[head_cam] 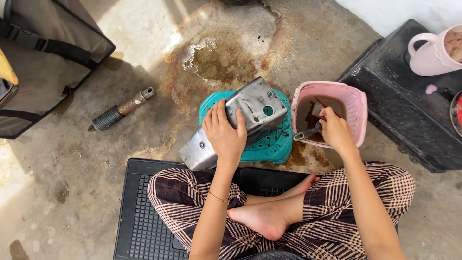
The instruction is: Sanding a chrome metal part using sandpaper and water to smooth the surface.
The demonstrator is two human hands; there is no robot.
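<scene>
A person sits cross-legged on a black ribbed mat (144, 216) on a stained concrete floor (72, 168), seen from above. The left hand (224, 132) lies flat on a bent grey metal cover (240, 120), pressing it against a low teal plastic stool (274, 144). Just right of the stool stands a pink square tub (353, 108) of murky brown water. The right hand (334, 130) reaches into the tub, its fingers (329, 115) closed around a metal-handled brush (308, 132). Far left lie a rusty shock absorber (120, 110) and a grey bag (45, 58). A pink jug (433, 53) stands on a black box (399, 91), far right.
</scene>
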